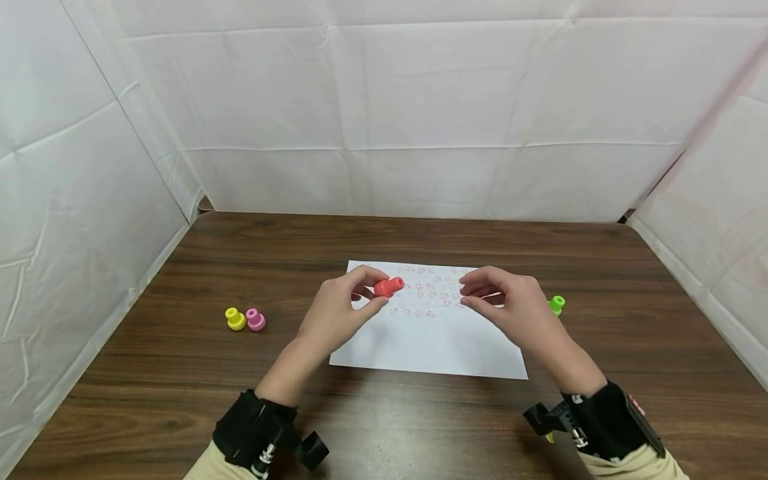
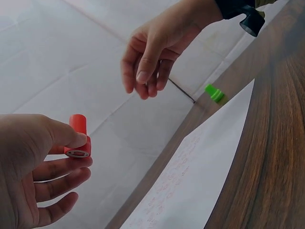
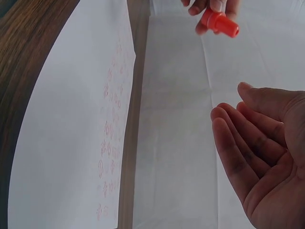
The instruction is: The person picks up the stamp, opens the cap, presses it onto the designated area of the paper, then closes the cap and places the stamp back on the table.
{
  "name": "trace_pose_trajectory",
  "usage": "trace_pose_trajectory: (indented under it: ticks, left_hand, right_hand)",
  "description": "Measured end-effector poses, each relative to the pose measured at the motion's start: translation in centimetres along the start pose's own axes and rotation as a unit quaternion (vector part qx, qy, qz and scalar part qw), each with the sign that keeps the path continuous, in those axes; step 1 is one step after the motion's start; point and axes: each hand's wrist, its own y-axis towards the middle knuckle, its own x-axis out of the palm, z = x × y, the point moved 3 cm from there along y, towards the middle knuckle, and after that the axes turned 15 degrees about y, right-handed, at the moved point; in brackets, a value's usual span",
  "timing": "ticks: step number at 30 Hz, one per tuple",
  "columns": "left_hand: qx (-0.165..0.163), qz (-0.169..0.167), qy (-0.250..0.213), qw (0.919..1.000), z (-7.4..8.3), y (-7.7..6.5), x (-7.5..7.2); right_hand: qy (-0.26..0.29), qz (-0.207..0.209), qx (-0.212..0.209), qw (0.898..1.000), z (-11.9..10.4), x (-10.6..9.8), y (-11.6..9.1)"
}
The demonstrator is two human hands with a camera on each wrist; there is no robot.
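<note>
Red stamp (image 1: 389, 287) is hovering, seemingly over the paper's (image 1: 426, 347) far left, left hand (image 1: 345, 307) pinching it, right hand (image 1: 510, 303) curving loosely, holding nothing; keeping the grip off its flat face (image 2: 77, 153) is likely preventing smudges.

Red prints (image 1: 427, 293) on paper (image 1: 420, 347): too small to make out in head view, blurred in wrist views. Paper's far right corner hidden behind right hand (image 1: 507, 297). Green stamp (image 1: 557, 305) partly hidden there too. Mark on end face of red stamp (image 1: 389, 287) too small to read. Left hand (image 2: 33, 162) cut off by left edge of left wrist view. Sleeves (image 1: 223, 463) cut off below in head view.
</note>
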Motion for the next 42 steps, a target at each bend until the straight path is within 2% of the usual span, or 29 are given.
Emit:
trace_pose_trajectory:
  ticks: [10, 20, 26, 42]
  left_hand:
    - [-0.05, 0.006, 0.027, 0.9984, -1.6, -0.3, -1.8]
    - [-0.048, 0.034, 0.017, 0.9981, -3.5, -0.6, -3.7]
    - [-0.054, 0.045, 0.03, 0.9971, -4.5, -0.8, -5.1]
    - [-0.08, 0.083, 0.047, 0.9923, -7.1, -1.9, -8.5]
  right_hand:
    - [-0.006, 0.024, -0.011, 1.0, 1.0, -1.5, -0.5]
    - [-0.018, 0.047, -0.023, 0.998, 1.3, -3.1, -1.0]
    - [-0.03, 0.056, -0.027, 0.998, 1.6, -4.0, -1.3]
    - [-0.055, 0.069, -0.004, 0.996, 2.5, -5.3, -2.0]
